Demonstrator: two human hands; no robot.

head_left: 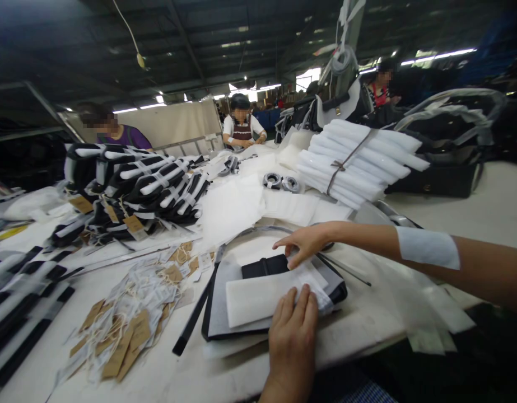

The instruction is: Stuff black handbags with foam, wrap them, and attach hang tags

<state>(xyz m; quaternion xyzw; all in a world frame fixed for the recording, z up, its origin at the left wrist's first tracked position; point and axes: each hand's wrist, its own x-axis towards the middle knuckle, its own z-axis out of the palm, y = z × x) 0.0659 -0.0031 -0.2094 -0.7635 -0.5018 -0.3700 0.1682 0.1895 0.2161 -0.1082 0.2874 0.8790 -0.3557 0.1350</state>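
A black handbag [212, 313] lies flat on the table in front of me, its face covered with thin white wrapping. Across it rests a folded strip of white foam [250, 302], below a black flap or strap part [264, 266]. My left hand [294, 333] is spread flat, fingers on the foam strip and clear film near the bag's lower edge. Above the bag's upper right, my right hand [311, 243] has its fingers apart, index finger stretched left, holding nothing I can see. A dark strap [194, 319] sticks out at the bag's left side.
Paper tags with strings [132, 330] are heaped on the left. Behind them are stacked wrapped black bags [149, 179]. White foam sheets [233, 207], rolled straps [279, 182] and a tied foam bundle [354, 162] lie beyond. Several people work farther back.
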